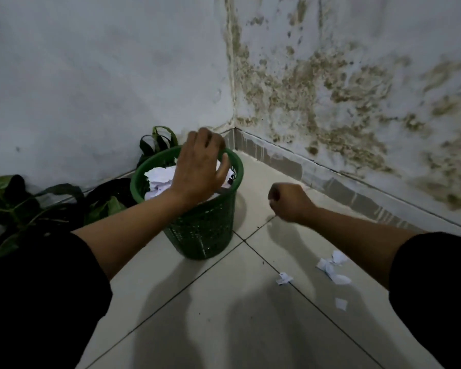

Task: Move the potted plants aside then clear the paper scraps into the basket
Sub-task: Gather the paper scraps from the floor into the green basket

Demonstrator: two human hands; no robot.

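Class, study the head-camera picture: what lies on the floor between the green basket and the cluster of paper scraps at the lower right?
In the head view, only bare floor tile with grout lines separates the green basket from the paper scraps.

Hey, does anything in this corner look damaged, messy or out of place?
Yes. The right-hand wall is blotched with brownish stains that run up the corner seam, like damp or mould. White paper scraps lie scattered on the floor tiles, outside the green basket, which already holds crumpled paper.
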